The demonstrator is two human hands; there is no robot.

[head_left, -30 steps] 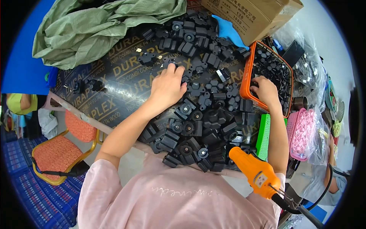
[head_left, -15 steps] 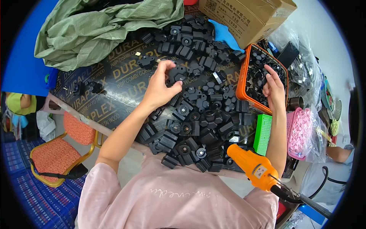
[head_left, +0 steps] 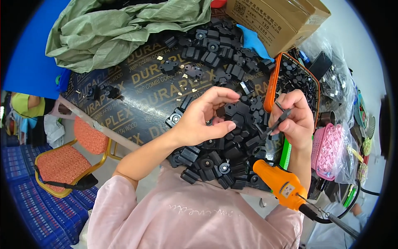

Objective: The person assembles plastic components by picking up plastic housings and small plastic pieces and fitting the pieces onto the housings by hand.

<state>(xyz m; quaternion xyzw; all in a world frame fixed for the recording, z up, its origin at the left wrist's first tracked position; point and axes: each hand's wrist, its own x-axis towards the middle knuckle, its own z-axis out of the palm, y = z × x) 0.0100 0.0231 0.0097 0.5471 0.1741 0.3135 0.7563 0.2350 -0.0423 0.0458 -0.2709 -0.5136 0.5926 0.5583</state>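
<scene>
Strip, thin black plastic: pinched in R hand grip, long axis slanting down-left; lies R of L hand, thumb/fingers spread abt black lobed plastic part, hold can't tell.

The right hand holds a thin black piece in a thumb-and-finger grip. The left hand curves, thumb and forefinger apart, at a black hexagonal part; contact is unclear. On the worktop, an orange bin near a brown carton contains small black pieces.
</scene>
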